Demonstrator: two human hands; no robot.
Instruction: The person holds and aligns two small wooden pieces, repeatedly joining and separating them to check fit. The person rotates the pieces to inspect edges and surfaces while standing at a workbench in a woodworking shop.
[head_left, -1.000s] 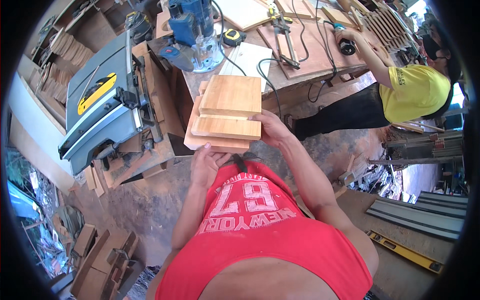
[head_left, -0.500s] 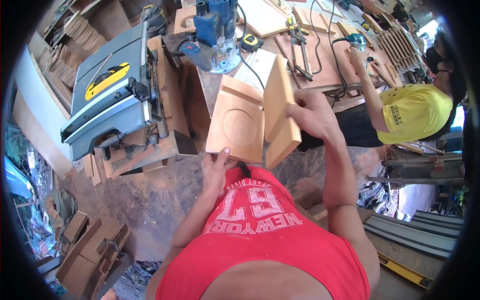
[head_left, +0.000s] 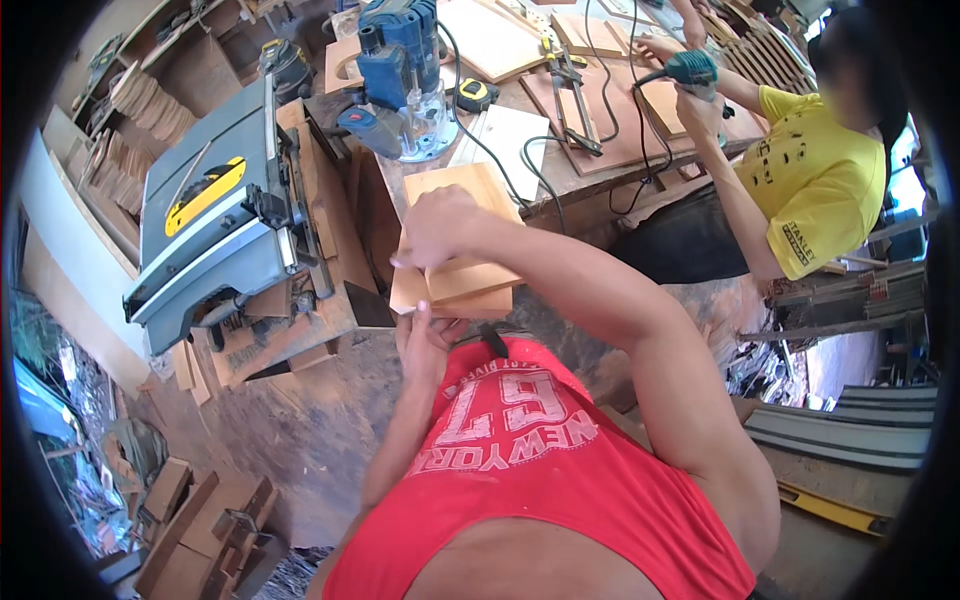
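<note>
Two light-coloured wooden boards overlap in front of my chest. My left hand (head_left: 425, 340) is closed on the near edge of the lower board (head_left: 493, 303), its thumb on top. My right hand (head_left: 440, 225) reaches across over the upper board (head_left: 485, 187), its fingers bent down around it; the fingertips are partly hidden. The round recess and groove of the lower board are covered now. Just beyond the boards stands a workbench (head_left: 555, 178), with a blue router (head_left: 395, 75) on a clear base.
A table saw (head_left: 215, 200) with a yellow insert stands at left. The bench holds a tape measure (head_left: 476, 95), a clamp (head_left: 572, 100), white sheets (head_left: 500, 140) and dark cables (head_left: 535, 165). At right, a co-worker in a yellow shirt (head_left: 825, 175) holds a green power tool (head_left: 690, 70).
My right hand has swung left with its board, from upright beside the other board to lying over it. The co-worker has leaned in, and the green tool has shifted left.
</note>
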